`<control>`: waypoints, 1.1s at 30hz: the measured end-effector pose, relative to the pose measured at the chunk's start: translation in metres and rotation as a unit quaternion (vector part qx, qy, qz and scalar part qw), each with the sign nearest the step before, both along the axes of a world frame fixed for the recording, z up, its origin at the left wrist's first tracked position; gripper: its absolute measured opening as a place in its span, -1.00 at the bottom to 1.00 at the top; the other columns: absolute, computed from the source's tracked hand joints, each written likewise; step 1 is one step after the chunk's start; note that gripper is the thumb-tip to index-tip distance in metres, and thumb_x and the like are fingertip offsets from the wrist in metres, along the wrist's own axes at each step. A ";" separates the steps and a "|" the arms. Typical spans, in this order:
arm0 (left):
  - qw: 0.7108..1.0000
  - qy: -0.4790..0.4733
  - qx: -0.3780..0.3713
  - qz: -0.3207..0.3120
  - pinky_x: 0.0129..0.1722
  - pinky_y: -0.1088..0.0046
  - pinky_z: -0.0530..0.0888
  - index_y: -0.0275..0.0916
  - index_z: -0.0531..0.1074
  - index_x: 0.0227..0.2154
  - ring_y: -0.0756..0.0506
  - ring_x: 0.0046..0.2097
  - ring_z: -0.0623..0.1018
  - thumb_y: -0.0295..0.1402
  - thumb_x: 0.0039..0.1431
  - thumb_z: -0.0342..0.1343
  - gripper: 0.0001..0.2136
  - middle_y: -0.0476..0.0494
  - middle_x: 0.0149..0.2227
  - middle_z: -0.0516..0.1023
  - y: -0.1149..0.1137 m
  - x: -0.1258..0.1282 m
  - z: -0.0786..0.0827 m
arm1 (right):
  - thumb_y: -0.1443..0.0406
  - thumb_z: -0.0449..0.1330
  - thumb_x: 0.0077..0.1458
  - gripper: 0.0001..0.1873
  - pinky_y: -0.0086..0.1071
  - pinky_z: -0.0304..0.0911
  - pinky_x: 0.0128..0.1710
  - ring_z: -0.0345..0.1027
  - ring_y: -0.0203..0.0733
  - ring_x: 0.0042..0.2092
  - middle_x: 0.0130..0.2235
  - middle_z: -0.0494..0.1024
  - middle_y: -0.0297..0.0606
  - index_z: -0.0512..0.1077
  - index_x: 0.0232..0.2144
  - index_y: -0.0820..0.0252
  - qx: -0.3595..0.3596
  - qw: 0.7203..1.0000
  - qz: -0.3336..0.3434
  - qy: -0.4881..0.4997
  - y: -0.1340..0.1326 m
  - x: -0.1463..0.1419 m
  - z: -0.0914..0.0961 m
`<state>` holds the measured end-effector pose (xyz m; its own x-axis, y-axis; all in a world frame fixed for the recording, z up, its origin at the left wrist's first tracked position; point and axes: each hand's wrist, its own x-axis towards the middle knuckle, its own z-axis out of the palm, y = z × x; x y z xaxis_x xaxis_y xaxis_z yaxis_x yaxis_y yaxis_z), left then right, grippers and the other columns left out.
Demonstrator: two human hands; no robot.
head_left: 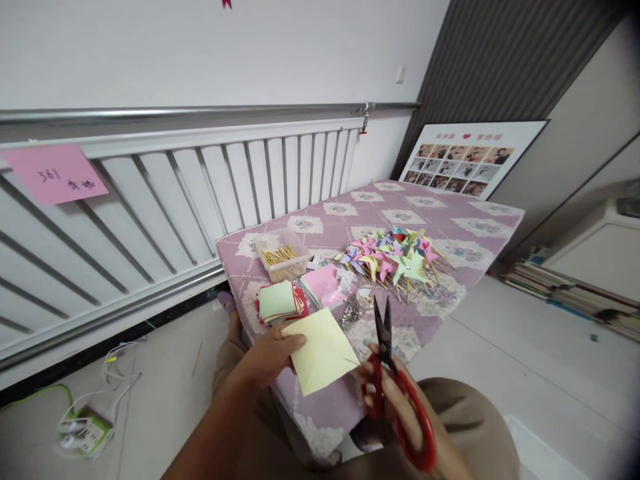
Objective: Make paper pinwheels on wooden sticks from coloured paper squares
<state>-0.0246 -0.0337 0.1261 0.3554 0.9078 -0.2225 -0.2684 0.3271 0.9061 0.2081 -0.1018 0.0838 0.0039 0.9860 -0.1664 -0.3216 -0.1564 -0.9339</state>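
My left hand (278,350) pinches the left corner of a pale yellow square of paper (323,350), thumb on top. A short slit shows near the sheet's right corner. In my right hand (400,400) is a pair of scissors (384,330) with red handles and dark blades. The blades point upward, a little apart, just right of the paper and not touching it. Beyond the left hand lies a stack of coloured paper squares (278,300), pale green on top. Paper pinwheels (390,257) on sticks are heaped farther off.
A clear plastic box (283,257) holds thin wooden sticks. Pink paper (325,283) and a bag of small metal pieces (351,312) lie on the purple patterned tablecloth (320,407). A white radiator (280,173) borders the table's left; a power strip (87,433) is on the floor.
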 end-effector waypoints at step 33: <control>0.975 -0.173 -0.065 0.121 -0.46 0.48 0.38 -0.34 0.43 -0.06 -0.15 -0.25 0.54 -0.25 0.01 0.22 -0.57 -0.32 -0.15 0.56 -0.039 0.072 -0.030 | 0.18 0.21 0.08 -0.66 -0.33 0.35 -0.20 0.42 -0.14 -0.23 -0.24 0.51 -0.30 0.23 -0.13 0.10 0.057 0.990 -0.105 -0.069 0.023 -0.058 0.018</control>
